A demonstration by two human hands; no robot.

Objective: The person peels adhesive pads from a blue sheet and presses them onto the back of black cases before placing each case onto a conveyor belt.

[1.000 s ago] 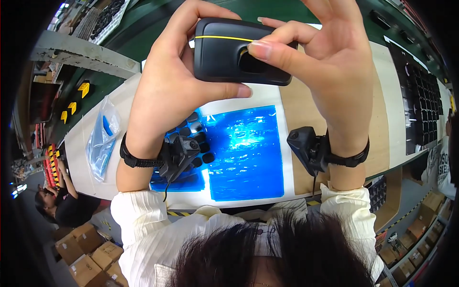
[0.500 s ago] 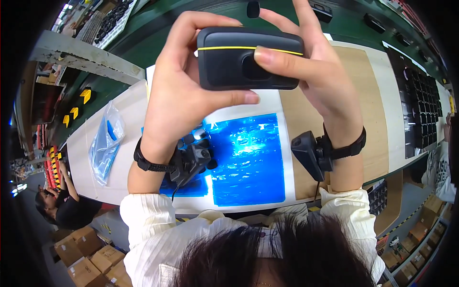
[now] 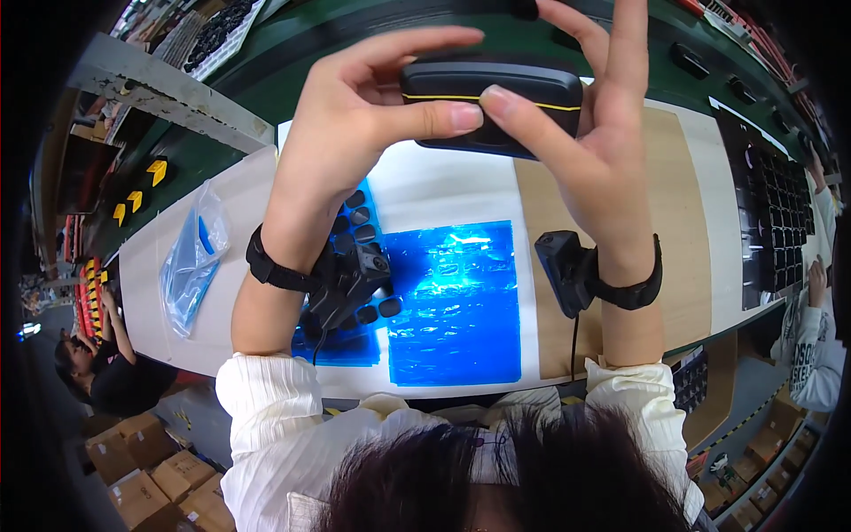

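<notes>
Above the table's far side I hold a black rounded case (image 3: 532,78) with a thin yellow line along its front. My left hand (image 3: 346,115) grips its left end, thumb pressed on the front face and fingers behind. My right hand (image 3: 589,133) holds the right end, its thumb meeting the left thumb near the middle. What lies under the thumbs is mostly hidden. At a raised right fingertip is a small dark rounded piece (image 3: 524,8), cut by the picture's top edge. Several black rounded pads (image 3: 364,233) lie near my left wrist, partly hidden by it.
Blue glossy film (image 3: 454,310) lies before me, with brown board (image 3: 620,266) to its right. A clear plastic bag (image 3: 191,266) rests left. A black tray of cells (image 3: 784,213) sits far right. Beyond runs a green belt (image 3: 372,19). People work at both sides.
The case has shifted right and slightly up, and its front is tipped differently. My left thumb has moved from its lower edge onto the front face. The small dark piece has moved right and up.
</notes>
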